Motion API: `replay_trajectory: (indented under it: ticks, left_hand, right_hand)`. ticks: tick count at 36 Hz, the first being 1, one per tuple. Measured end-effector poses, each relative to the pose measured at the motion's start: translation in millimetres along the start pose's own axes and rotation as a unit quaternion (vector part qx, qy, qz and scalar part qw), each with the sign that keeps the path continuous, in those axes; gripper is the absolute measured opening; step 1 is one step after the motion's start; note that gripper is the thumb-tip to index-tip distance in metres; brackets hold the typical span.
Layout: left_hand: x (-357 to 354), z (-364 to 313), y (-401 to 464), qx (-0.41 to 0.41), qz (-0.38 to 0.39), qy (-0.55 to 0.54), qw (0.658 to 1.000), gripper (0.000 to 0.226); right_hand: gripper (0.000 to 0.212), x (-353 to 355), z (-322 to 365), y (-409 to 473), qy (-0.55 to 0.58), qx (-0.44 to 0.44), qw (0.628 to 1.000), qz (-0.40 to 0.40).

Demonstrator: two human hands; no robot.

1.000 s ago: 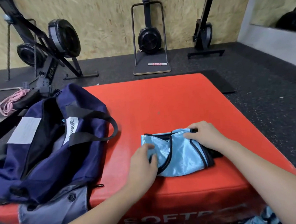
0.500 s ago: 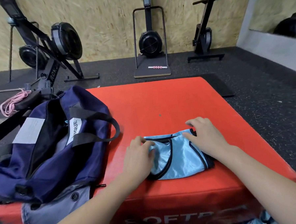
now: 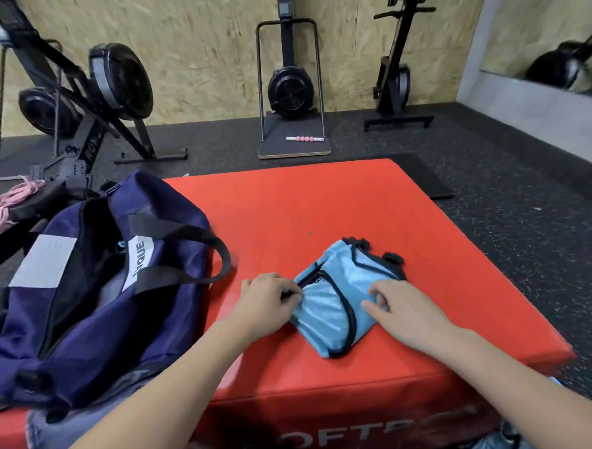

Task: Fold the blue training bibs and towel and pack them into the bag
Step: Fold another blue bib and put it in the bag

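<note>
A folded light-blue bib (image 3: 336, 294) with black trim lies on the red soft box (image 3: 321, 202), turned at an angle. My left hand (image 3: 267, 299) pinches its left edge with curled fingers. On the bib's lower right part rests my right hand (image 3: 400, 308), fingers bent and touching the cloth. A navy duffel bag (image 3: 85, 290) lies open on the box's left side, its black handles flopped toward the bib. More blue cloth (image 3: 494, 444) shows at the bottom right edge, below the box.
A grey denim piece (image 3: 58, 432) lies under the bag's near end. Rowing machines (image 3: 109, 93) and a ski trainer (image 3: 291, 87) stand against the wooden wall. A pink rope (image 3: 5, 205) lies at the far left. Dark rubber floor surrounds the box.
The bib has been turned from lying level to slanting, its trimmed end now pointing up-right. My right hand slid from the bib's top right corner to its lower right part.
</note>
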State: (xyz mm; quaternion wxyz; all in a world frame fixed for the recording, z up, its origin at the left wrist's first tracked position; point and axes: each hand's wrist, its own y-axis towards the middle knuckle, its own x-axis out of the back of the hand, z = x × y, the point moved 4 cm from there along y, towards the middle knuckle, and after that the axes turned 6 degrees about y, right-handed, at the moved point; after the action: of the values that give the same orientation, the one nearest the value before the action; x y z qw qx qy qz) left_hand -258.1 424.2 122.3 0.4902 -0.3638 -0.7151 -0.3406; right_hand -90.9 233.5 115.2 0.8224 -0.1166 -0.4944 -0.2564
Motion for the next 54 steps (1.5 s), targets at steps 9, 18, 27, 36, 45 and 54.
replay_trajectory:
  ticks: [9, 18, 27, 36, 45, 54]
  left_hand:
    - [-12.9, -28.7, -27.3, -0.053, -0.018, -0.008, 0.998, 0.023]
    - [-21.7, -25.8, -28.5, -0.163, -0.011, -0.038, 0.986, 0.019]
    - [-19.1, -23.7, -29.5, -0.154, -0.001, -0.016, 0.988, 0.046]
    - [-0.1, -40.0, -31.1, -0.109, -0.088, -0.128, 0.982, 0.033]
    - [10.9, -46.6, -38.6, 0.005, -0.095, -0.258, 0.961, 0.011]
    - [19.7, -37.8, -28.8, 0.081, -0.141, -0.209, 0.964, 0.009]
  right_hand:
    - [0.031, 7.1, 1.8, 1.2, 0.036, 0.097, 0.994, -0.024]
    - [0.023, -19.8, 17.6, -15.7, 0.066, 0.166, 0.983, 0.029]
    - [0.014, -16.8, 22.2, -9.0, 0.146, 0.119, 0.982, -0.008]
    - [0.032, 1.3, 7.6, -14.6, 0.081, 0.081, 0.993, 0.025]
    - [0.005, 26.7, 0.7, -12.1, 0.277, 0.011, 0.961, 0.025]
    - [0.005, 22.0, 4.8, 9.6, 0.287, -0.024, 0.955, -0.067]
